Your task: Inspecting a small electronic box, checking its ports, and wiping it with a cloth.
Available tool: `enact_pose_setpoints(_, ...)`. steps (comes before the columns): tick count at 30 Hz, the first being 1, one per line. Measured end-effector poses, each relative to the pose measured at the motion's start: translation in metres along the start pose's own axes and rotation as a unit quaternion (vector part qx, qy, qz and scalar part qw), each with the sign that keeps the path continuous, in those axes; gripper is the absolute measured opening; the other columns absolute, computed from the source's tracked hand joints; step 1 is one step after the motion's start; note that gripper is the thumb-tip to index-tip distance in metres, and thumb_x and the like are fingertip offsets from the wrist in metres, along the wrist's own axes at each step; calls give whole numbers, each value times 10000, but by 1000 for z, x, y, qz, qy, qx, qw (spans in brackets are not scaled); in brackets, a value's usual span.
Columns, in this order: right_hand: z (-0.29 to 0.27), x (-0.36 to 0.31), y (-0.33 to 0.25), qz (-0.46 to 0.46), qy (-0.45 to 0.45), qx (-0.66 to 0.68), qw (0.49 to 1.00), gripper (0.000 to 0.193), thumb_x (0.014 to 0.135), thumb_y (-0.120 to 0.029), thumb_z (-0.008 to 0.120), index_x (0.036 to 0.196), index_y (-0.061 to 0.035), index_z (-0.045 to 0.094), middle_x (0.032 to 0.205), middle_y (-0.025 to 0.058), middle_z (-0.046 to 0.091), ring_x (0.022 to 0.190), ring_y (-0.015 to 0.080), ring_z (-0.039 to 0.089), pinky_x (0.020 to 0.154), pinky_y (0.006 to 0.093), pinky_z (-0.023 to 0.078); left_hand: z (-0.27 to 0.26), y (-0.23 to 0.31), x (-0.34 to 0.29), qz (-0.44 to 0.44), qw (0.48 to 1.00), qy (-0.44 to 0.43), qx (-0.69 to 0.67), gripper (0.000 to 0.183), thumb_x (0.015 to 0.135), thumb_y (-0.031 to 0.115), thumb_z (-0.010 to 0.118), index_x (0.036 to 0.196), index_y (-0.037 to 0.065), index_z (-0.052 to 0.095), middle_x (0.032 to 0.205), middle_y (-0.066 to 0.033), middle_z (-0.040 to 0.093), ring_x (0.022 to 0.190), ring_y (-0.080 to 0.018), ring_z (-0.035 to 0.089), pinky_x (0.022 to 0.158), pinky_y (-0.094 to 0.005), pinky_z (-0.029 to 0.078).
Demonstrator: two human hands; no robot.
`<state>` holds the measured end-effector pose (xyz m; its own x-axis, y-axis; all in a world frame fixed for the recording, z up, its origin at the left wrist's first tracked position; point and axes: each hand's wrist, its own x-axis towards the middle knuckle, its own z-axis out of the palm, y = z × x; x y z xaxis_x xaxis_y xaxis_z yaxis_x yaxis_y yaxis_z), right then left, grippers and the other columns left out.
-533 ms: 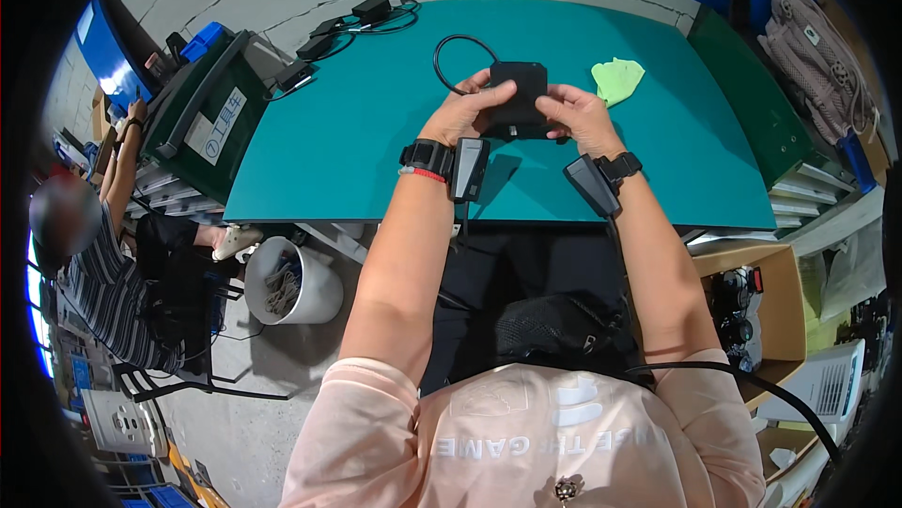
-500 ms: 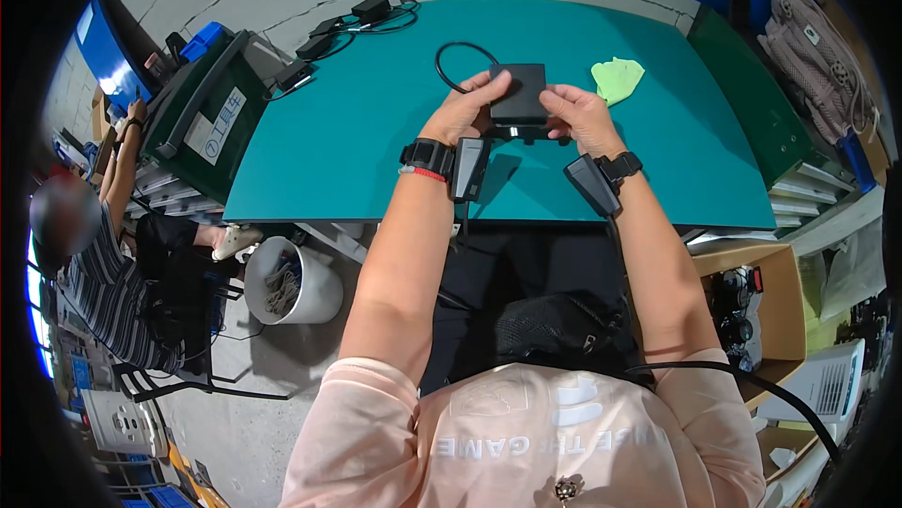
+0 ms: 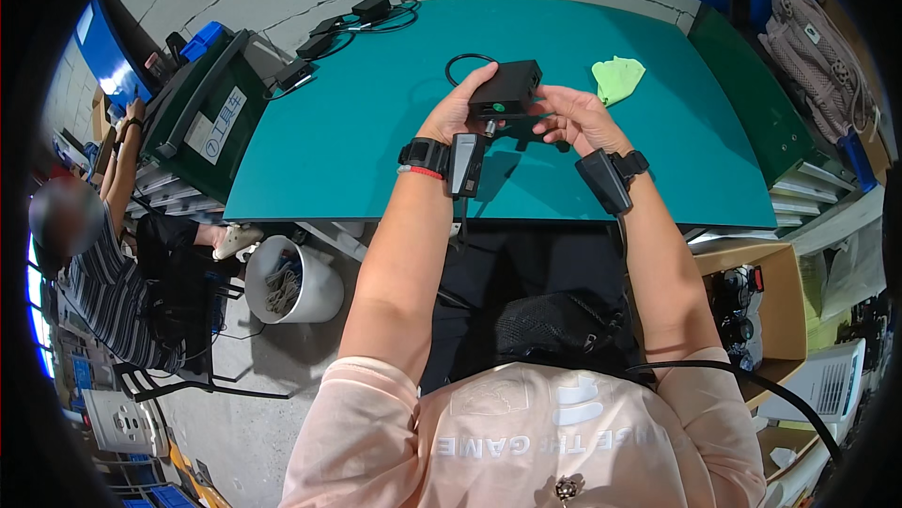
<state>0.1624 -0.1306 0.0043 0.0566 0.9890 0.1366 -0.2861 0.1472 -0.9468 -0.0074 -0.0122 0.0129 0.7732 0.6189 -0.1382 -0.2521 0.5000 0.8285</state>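
Observation:
A small black electronic box point(image 3: 508, 85) is held above the table by my left hand point(image 3: 455, 113), thumb on its top and the fingers mostly hidden beneath. Its near side shows port-like openings and a round green spot. Below that side a small metal connector point(image 3: 490, 128) sticks out. A black cable point(image 3: 454, 61) loops behind the box; its ends are hidden. At the box's right edge is my right hand point(image 3: 575, 115), with fingers apart and slightly curled. Its fingertips come close to the box; whether they touch it I cannot tell.
On the green table point(image 3: 376, 132) lie a lime-green cloth point(image 3: 617, 79) at right and black adapters with cables point(image 3: 324, 38) at far left. A white bin point(image 3: 310, 287) stands lower left, near a seated person point(image 3: 103, 282). An open cardboard box point(image 3: 775, 311) is at lower right.
The black box has turned and tilted, so its near side with the ports now shows. My right hand has let go of its edge, and the fingers have spread.

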Motion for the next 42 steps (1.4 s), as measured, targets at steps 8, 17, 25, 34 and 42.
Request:
enact_pose_setpoints(8, -2, 8, 7, 40, 67, -18, 997, 481, 832, -313, 631, 1158, 13, 499, 914, 82, 599, 749, 138, 614, 568, 250, 528, -2, -10, 9, 39, 996, -49, 70, 594, 793, 542, 586, 1084, 24, 550, 1030, -106, 589, 976, -201, 561, 858, -349, 454)
enact_pose_setpoints(17, 1, 9, 10, -24, 129, 9, 991, 555, 830, -253, 640, 1243, 19, 387, 923, 96, 576, 740, 166, 612, 567, 268, 545, -1, -11, 8, 66, 987, -82, 119, 431, 834, 417, 594, 1052, 47, 560, 1004, -62, 586, 881, -169, 572, 765, -300, 468)
enact_pose_setpoints(25, -12, 8, 7, -22, 150, 2, 988, 339, 816, -127, 637, 1104, 3, 512, 910, 117, 607, 706, 184, 634, 580, 276, 540, -7, -9, 13, 14, 997, 67, 29, 330, 901, 305, 496, 1079, 31, 545, 962, -118, 614, 781, -167, 591, 585, -263, 486)
enact_pose_setpoints(34, -77, 18, -5, -19, 363, -696, 619, 219, 740, -184, 624, 873, -12, 652, 1080, 185, 557, 997, 344, 538, 803, 419, 468, -28, -8, 16, 14, 980, -133, -150, 351, 910, 239, 411, 1147, -3, 502, 973, -236, 599, 580, -149, 561, 400, -215, 409)
enact_pose_setpoints(42, -30, 13, -35, -78, 347, -641, 680, 229, 762, -258, 637, 862, -52, 649, 789, 111, 647, 751, 274, 615, 697, 377, 485, -23, -5, 15, 7, 987, -91, -133, 335, 905, 246, 418, 1102, -5, 519, 975, -233, 602, 565, -156, 557, 400, -216, 414)
